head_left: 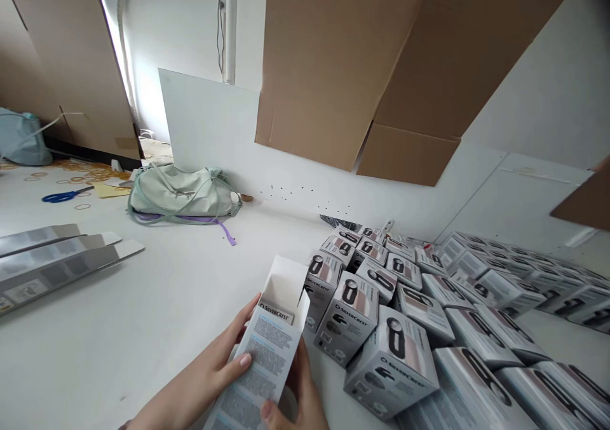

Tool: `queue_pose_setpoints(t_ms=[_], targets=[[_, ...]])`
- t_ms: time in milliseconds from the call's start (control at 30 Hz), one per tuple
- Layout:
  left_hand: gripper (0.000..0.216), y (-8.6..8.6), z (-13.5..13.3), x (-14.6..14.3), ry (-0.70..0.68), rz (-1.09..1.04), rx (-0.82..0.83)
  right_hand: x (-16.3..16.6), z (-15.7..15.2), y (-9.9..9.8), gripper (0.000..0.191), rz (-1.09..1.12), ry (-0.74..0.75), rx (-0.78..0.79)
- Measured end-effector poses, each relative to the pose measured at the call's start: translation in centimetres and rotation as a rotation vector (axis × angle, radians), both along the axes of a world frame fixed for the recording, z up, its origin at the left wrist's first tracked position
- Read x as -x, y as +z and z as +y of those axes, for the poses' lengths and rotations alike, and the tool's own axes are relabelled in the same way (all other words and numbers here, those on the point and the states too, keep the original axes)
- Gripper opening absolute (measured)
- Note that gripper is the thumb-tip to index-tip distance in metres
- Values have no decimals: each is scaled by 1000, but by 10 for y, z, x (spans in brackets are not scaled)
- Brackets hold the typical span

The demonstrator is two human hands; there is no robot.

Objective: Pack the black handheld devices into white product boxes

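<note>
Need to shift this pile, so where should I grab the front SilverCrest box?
Take the front SilverCrest box by its exposed near corner, coming from the near side with your right hand once it lets go of the open carton. The box sits at the pile's edge with white table before it, while neighbouring boxes crowd its far faces, so a top-down grip looks tighter.

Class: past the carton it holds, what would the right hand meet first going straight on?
Past the open carton, the right hand would likely meet the nearest SilverCrest box first; depth is unclear.
</note>
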State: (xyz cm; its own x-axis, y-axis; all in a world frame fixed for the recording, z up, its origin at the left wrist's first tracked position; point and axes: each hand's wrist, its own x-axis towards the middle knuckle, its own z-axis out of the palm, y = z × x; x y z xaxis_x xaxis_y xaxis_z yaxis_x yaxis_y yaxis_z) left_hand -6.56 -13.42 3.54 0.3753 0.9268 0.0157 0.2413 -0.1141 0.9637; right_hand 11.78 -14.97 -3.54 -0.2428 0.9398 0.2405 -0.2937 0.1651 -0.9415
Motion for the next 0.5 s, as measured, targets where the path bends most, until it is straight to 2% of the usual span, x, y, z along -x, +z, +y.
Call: queue_pose_setpoints(t_ms=[267,500], targets=[[79,-1,0,0,-14,12,5,0,0,3,100,0,0,6],[75,2,-1,-2,33,-15,-25,2,-2,3,103,14,-42,43]])
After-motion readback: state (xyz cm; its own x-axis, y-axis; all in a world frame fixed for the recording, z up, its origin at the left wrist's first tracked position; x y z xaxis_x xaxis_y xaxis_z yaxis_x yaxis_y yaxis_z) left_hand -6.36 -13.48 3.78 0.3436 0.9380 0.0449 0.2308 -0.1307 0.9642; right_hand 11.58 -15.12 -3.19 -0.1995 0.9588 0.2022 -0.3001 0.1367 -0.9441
